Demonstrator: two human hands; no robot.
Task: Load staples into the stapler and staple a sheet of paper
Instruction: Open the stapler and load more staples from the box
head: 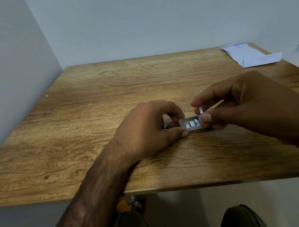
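Lying left-right: staple box (191, 124)

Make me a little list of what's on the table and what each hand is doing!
table: wooden table, in a corner of pale walls
staple box: small open white box with grey staple strips inside
left hand: left hand steadies the box's left end
right hand: right hand holds the box's right end, fingers pinching a small white flap
stapler: a dark object peeks from behind the left hand; cannot tell
paper: folded white paper, far right corner, untouched
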